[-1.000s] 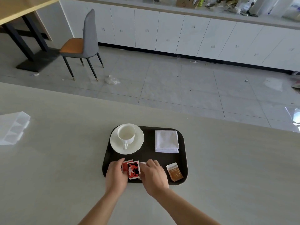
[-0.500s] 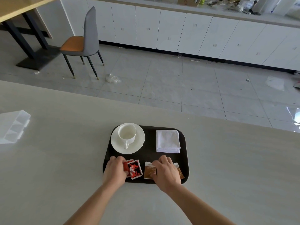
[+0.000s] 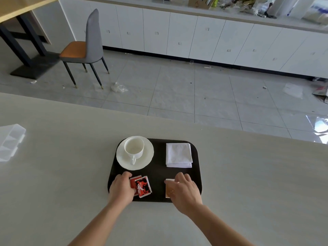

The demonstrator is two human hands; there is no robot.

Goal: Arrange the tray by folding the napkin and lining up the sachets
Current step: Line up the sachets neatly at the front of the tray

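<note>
A dark tray (image 3: 158, 176) lies on the pale counter. On its far right rests a folded white napkin (image 3: 178, 155). Two red sachets (image 3: 142, 186) overlap at the near left of the tray, and my left hand (image 3: 121, 189) rests with curled fingers on their left edge. My right hand (image 3: 183, 191) covers the brown sachets (image 3: 167, 188) at the near right, with only their left edge showing. Whether it grips them or just presses on them is hidden.
A white cup on a saucer (image 3: 134, 153) stands on the tray's far left. A clear plastic box (image 3: 10, 141) sits at the counter's left edge. Beyond the counter are a tiled floor, a grey chair (image 3: 87, 48) and white cabinets.
My right hand has slid the brown sachets to the right, away from the red ones, leaving a gap of bare tray. My left hand stays at the red sachets.
</note>
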